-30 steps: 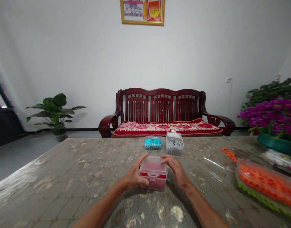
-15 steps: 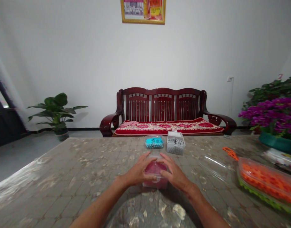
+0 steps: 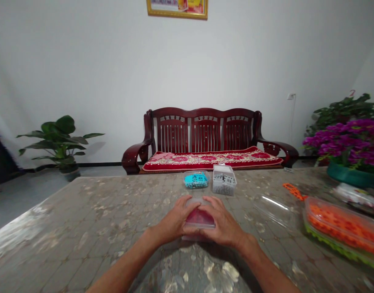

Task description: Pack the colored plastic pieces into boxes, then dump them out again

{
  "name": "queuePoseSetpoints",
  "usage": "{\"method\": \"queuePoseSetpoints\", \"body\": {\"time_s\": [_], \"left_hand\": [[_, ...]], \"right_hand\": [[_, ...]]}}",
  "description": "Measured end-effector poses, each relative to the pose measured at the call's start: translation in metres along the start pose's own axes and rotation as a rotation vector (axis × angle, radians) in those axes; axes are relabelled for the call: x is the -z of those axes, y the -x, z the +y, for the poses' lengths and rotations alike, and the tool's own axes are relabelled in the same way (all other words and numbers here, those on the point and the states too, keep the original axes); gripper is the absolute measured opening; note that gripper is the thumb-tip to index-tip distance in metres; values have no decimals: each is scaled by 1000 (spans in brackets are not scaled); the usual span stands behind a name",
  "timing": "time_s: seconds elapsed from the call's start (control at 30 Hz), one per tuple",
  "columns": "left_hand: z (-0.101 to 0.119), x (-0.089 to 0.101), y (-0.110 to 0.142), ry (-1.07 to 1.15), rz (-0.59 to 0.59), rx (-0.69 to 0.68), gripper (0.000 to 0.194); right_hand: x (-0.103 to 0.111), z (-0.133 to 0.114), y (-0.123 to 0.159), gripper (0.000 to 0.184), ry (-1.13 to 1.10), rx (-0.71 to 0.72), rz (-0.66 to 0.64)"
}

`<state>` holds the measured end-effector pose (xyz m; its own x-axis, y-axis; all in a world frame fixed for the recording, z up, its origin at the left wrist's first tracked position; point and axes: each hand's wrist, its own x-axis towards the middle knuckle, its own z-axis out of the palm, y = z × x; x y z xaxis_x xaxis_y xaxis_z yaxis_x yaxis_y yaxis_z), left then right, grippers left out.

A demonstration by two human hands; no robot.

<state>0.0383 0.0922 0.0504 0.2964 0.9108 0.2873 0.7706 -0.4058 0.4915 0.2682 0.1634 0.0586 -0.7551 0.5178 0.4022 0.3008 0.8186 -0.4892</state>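
Note:
A small clear plastic box (image 3: 200, 219) with something pink-red inside sits on the table in front of me. My left hand (image 3: 174, 219) wraps its left side, fingers curved over the far edge. Around the right side curls my right hand (image 3: 225, 223), its thumb low along the near edge. Both hands press against the box and hide much of its sides. Beyond it stand a clear tub of blue pieces (image 3: 196, 180) and a translucent box of grey pieces (image 3: 224, 181) with its lid up.
On the right lie a clear plastic lid (image 3: 273, 209), a linked orange strip (image 3: 293, 191) and a container of orange pieces (image 3: 342, 224) above a green layer. Purple flowers (image 3: 352, 140) in a teal pot stand behind. A wooden sofa (image 3: 205, 130) is past the patterned tablecloth (image 3: 83, 228).
My hands have closed in tighter around the box, and the right thumb has moved from its top down to the near edge. The whole view has shifted slightly.

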Motion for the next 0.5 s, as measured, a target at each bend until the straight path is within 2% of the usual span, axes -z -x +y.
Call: {"method": "queuePoseSetpoints", "body": {"time_s": [0.13, 0.2, 0.3, 0.4, 0.43, 0.5], "left_hand": [[-1, -2, 0, -9, 20, -1, 75], [-3, -1, 1, 12, 10, 2, 78], [-7, 3, 3, 76, -44, -3, 99], [-13, 3, 8, 106, -58, 36, 113], [-14, 2, 10, 109, -47, 54, 111], [-15, -2, 14, 118, -15, 85, 99]], "right_hand": [[-3, -1, 0, 56, -5, 17, 38], [-5, 1, 1, 60, -28, 16, 40], [-7, 11, 4, 86, -89, -10, -21], [0, 35, 14, 115, -190, -82, -86], [5, 46, 19, 114, -219, -111, -74], [20, 72, 33, 95, -203, -192, 16]]}}
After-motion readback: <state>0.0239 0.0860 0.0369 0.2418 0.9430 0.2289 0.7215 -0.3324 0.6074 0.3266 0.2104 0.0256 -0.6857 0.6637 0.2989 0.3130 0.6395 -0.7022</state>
